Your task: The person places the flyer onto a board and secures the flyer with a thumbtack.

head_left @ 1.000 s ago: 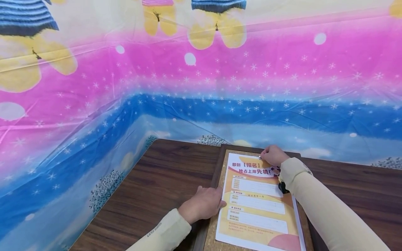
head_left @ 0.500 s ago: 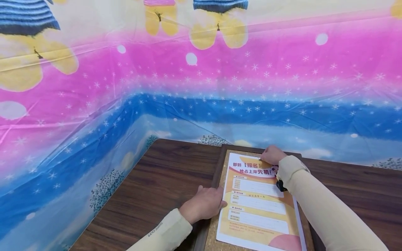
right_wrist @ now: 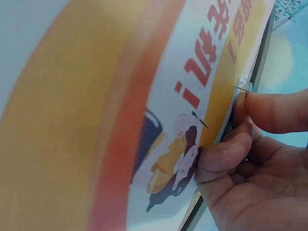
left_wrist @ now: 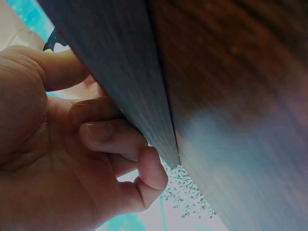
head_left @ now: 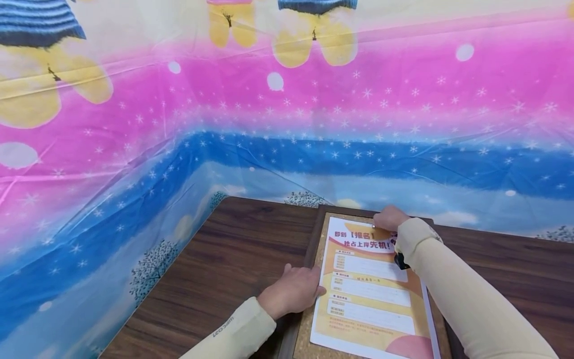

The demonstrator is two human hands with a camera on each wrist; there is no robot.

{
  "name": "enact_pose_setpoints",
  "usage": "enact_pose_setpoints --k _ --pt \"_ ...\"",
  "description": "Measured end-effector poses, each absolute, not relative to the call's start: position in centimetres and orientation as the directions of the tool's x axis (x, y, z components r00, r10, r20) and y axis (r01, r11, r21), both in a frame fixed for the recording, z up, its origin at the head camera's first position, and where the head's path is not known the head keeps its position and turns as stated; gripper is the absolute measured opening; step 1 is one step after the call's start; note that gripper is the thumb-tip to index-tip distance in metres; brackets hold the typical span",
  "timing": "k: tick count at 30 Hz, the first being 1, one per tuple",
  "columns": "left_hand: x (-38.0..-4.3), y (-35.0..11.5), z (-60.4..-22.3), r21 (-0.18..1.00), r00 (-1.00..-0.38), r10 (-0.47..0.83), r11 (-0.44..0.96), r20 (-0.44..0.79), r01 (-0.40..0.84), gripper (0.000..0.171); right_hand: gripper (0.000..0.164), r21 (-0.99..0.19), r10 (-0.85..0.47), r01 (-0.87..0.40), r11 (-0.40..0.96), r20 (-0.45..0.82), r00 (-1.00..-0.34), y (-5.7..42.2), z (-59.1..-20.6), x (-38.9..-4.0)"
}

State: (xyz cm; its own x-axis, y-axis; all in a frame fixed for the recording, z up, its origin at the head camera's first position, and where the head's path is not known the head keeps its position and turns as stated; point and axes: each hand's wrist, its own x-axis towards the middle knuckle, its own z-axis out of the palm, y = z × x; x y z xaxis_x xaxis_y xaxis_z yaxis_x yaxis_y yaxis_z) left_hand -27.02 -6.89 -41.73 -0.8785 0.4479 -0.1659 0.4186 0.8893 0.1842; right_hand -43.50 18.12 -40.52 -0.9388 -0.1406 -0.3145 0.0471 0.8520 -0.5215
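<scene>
A cork board (head_left: 316, 299) with a dark wooden frame lies on the brown table, bearing a printed yellow-and-white sheet (head_left: 367, 319). At the board's left side, my left hand (head_left: 293, 289) grips the frame, its thumb over the edge near the paper. In the left wrist view, curled fingers (left_wrist: 103, 132) touch the frame's side. My right hand (head_left: 391, 218) is at the sheet's top edge, pinching a small push pin (right_wrist: 242, 88) between thumb and fingers. The pin's thin needle shows at the paper; most of its head is hidden by the thumb.
The brown wood-grain table (head_left: 233, 249) extends on both sides of the board. A colourful cloth (head_left: 287, 114) in pink and blue with snowflakes hangs behind and to the left, meeting the table's edges. A small black object (head_left: 401, 261) sits under the right wrist.
The right hand keeps to the sheet's top edge with only slight shifts of fingers and wrist. The left hand stays on the frame. The head view has moved slightly.
</scene>
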Motion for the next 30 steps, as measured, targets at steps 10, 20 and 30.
enact_pose_setpoints --k 10,20,30 --pt "-27.1 -6.8 -41.7 0.189 -0.882 0.436 0.895 -0.179 0.404 0.035 0.025 -0.521 -0.178 -0.035 0.853 -0.227 -0.957 18.6 -41.6 -43.8" --pt "-27.0 -6.7 -41.9 0.187 -0.883 0.440 0.893 -0.164 0.410 0.038 0.026 -0.511 -0.153 -0.020 0.860 -0.221 -0.963 17.9 -40.9 -42.8" --pt "-27.0 -6.8 -41.9 0.190 -0.881 0.447 0.889 -0.155 0.417 0.033 0.039 -0.513 -0.146 -0.025 0.858 -0.196 -0.970 17.5 -41.1 -42.5"
